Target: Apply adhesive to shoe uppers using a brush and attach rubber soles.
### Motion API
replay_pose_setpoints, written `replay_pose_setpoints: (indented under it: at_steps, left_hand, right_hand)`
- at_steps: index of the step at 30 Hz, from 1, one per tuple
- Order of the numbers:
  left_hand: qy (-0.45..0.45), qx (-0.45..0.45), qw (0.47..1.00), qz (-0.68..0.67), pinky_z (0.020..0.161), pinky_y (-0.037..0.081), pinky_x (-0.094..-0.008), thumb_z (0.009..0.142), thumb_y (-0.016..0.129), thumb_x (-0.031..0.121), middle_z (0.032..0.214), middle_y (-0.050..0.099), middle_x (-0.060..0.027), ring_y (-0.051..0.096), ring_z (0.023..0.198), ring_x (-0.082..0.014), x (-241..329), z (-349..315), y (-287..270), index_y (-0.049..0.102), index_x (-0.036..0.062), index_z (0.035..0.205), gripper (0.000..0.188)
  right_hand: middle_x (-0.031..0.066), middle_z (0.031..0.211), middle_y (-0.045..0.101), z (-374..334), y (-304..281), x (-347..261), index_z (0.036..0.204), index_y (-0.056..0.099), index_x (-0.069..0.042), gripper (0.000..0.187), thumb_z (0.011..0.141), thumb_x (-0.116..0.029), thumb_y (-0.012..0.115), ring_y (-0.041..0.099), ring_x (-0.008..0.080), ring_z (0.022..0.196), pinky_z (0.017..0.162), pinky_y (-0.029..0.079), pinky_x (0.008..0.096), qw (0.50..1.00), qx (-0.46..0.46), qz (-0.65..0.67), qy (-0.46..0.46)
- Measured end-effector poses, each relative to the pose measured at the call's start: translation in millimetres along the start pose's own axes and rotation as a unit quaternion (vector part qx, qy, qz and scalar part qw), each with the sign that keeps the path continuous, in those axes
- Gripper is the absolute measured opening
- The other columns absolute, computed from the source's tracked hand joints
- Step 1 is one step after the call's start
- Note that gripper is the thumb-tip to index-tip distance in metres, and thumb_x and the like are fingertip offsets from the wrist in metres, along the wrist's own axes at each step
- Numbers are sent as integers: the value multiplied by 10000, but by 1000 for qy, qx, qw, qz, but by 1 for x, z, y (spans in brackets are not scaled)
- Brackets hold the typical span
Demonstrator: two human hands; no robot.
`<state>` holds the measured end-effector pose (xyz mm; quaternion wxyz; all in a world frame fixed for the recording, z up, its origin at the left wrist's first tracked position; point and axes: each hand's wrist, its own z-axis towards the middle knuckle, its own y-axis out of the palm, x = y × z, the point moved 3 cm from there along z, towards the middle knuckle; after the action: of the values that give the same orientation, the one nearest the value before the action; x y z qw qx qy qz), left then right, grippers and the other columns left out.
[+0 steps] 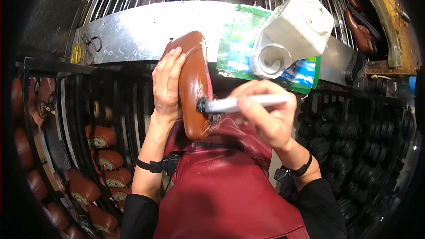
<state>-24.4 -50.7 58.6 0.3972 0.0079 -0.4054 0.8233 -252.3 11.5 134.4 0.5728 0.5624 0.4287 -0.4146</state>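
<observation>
My left hand [167, 84] grips a brown leather shoe [191, 75] from its left side, fingers laid over the upper. The shoe is tilted, one end near the metal bench and the other close to my apron. In my right hand [271, 117] is a brush [228, 104] with a whitish handle and a dark head. Its head touches the lower edge of the shoe, where whitish smears and a pink strip show. Beyond my right hand, a white plastic container [297, 23] lies tipped, its round mouth coated with white residue.
Under the container is a green and blue printed sheet [239, 37] on the metal bench [141, 31]. Scissors [92, 44] and a yellow coil [76, 54] sit at the bench's left end. Brown shoes [82, 186] fill racks at left; dark soles [349, 128] are stacked at right.
</observation>
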Motion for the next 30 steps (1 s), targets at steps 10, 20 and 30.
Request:
replay_pose_setpoints:
  at_steps: [10,20,30]
  left_hand:
    - [-86,-72,994,-13,1101,454,-468,766,823,103,1345,673,-189,619,1294,-371,-11,60,-10,584,16,1410,693]
    - [-205,-179,919,-286,1073,519,-433,673,861,-97,1323,669,-198,642,1274,-324,-37,126,-16,466,-1,1473,897]
    - [-341,-4,818,-464,1102,496,-423,760,791,134,1358,655,-245,673,1221,-324,-74,52,-23,550,-126,1426,754]
  right_hand:
    - [251,938,763,41,18,-72,941,703,54,230,755,-34,804,762,299,766,693,621,362,926,-195,-211,-245]
    - [215,1054,767,126,-11,-64,993,704,62,254,745,14,719,736,278,924,853,583,382,921,-143,-175,-317]
    - [63,781,724,27,-79,2,1057,713,42,200,1009,-149,754,662,93,609,516,488,227,938,291,-137,-130]
